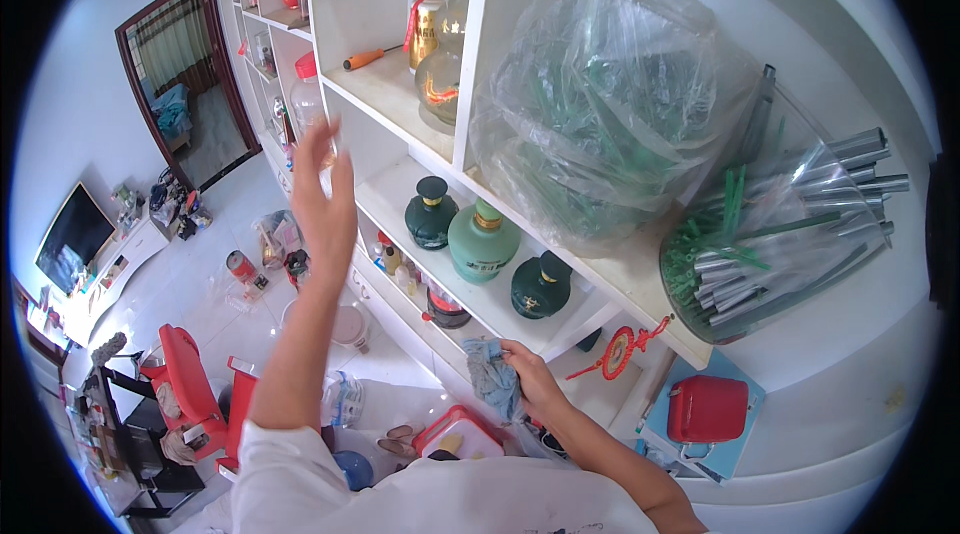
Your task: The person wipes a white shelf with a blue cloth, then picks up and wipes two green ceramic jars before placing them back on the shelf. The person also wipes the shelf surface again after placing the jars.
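Observation:
My left hand (324, 196) is raised with its fingers apart, slightly blurred, in front of a clear jar with a red lid (305, 67). My right hand (534, 382) grips a bunched blue-grey cloth (492, 378) below the shelf edge. On the white shelf (390, 172) between the hands stand a dark green bottle (430, 217), a light green bottle (484, 243) and another dark green bottle (541, 286). The compartment above holds a gold bottle (426, 27), a clear gourd-shaped bottle (442, 83) and a screwdriver with an orange handle (364, 59).
A large plastic bag (615, 113) of green items fills the upper right compartment, beside a glass container (675, 294) of green and silvery tubes. A red knot ornament (618, 354) hangs at the shelf edge. Lower right sits a red case (707, 409); red chairs (187, 384) stand lower left.

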`<action>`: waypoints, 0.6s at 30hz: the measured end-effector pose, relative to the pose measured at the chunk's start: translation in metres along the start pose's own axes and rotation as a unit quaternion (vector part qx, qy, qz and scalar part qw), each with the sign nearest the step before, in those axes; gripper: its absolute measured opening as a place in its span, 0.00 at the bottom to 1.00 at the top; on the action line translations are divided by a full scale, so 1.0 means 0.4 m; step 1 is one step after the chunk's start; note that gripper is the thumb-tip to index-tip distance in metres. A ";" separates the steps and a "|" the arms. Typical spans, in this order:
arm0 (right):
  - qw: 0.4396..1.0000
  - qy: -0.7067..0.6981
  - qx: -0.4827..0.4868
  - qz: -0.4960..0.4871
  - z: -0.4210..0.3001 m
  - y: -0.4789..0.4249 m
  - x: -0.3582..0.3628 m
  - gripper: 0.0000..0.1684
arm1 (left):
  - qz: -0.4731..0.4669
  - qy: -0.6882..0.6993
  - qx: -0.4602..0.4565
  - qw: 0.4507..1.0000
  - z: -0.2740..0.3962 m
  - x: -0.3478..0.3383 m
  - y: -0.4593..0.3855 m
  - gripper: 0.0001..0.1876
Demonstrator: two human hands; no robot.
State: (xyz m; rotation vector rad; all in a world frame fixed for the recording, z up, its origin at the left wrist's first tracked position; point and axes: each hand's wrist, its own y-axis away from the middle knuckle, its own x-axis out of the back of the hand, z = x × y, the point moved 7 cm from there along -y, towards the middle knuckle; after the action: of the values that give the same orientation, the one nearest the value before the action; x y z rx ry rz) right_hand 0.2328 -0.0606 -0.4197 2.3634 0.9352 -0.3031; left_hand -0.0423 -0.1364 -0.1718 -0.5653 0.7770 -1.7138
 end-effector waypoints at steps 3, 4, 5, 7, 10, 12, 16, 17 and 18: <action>0.993 0.092 0.037 0.070 0.054 -0.062 0.062 0.18 | -0.017 0.047 0.207 0.977 -0.240 0.022 0.234 0.16; 0.986 0.130 0.059 0.084 0.066 -0.085 0.090 0.18 | -0.075 0.030 0.253 0.964 -0.283 0.008 0.306 0.16; 0.977 0.169 0.080 0.098 0.076 -0.101 0.115 0.18 | -0.132 0.013 0.298 0.945 -0.321 -0.008 0.380 0.16; 0.984 0.127 0.086 0.096 0.090 -0.125 0.129 0.17 | -0.141 0.041 0.324 0.935 -0.393 -0.031 0.505 0.13; 0.989 0.071 0.051 0.117 0.110 -0.134 0.153 0.17 | -0.185 0.013 0.405 0.895 -0.415 -0.081 0.591 0.10; 0.989 0.079 0.033 0.119 0.113 -0.115 0.143 0.17 | -0.175 -0.012 0.411 0.895 -0.434 -0.093 0.603 0.11; 0.996 0.010 -0.030 0.082 0.133 -0.084 0.109 0.22 | -0.150 -0.121 0.214 0.958 -0.495 -0.099 0.530 0.14; 0.995 -0.025 -0.056 0.076 0.133 -0.076 0.097 0.23 | -0.142 -0.075 0.279 0.947 -0.526 -0.102 0.526 0.15; 0.995 -0.069 -0.042 0.058 0.125 -0.083 0.096 0.25 | -0.140 -0.027 0.343 0.928 -0.511 -0.117 0.507 0.16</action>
State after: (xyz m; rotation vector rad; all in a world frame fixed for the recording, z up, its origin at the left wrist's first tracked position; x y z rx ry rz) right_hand 0.2382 -0.0491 -0.4897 2.2768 0.7288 -0.3673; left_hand -0.0439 -0.0820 -0.4583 -0.2346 0.0185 -2.0705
